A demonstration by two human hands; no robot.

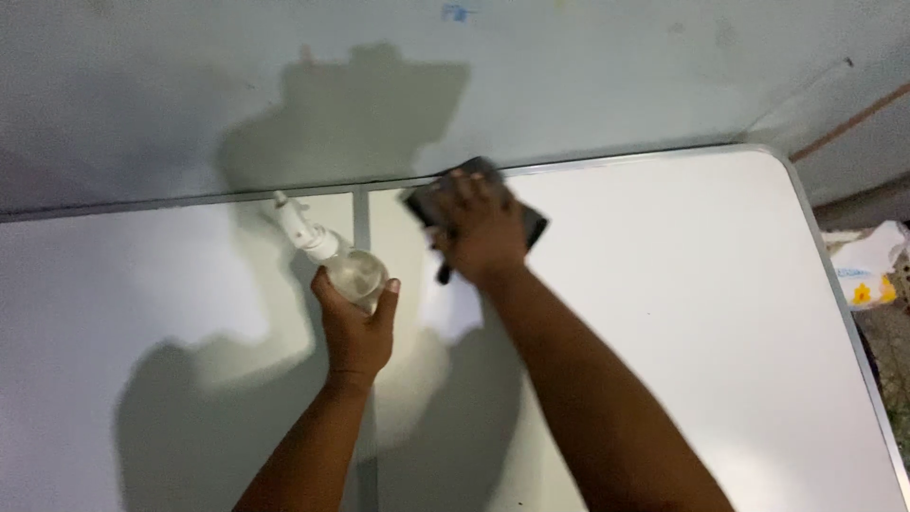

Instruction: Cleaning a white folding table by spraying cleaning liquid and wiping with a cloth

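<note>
My left hand grips a clear spray bottle with a white nozzle that points up and to the left, held just above a white folding table. My right hand presses flat on a dark cloth lying on the tabletop near its far edge, right of the centre seam. The cloth shows around my fingers and is partly hidden under my palm. The two hands are about a hand's width apart.
A pale wall rises directly behind the table's far edge. The table's rounded right corner and metal rim are in view. Past the right edge lies a white package with a yellow patch on the floor.
</note>
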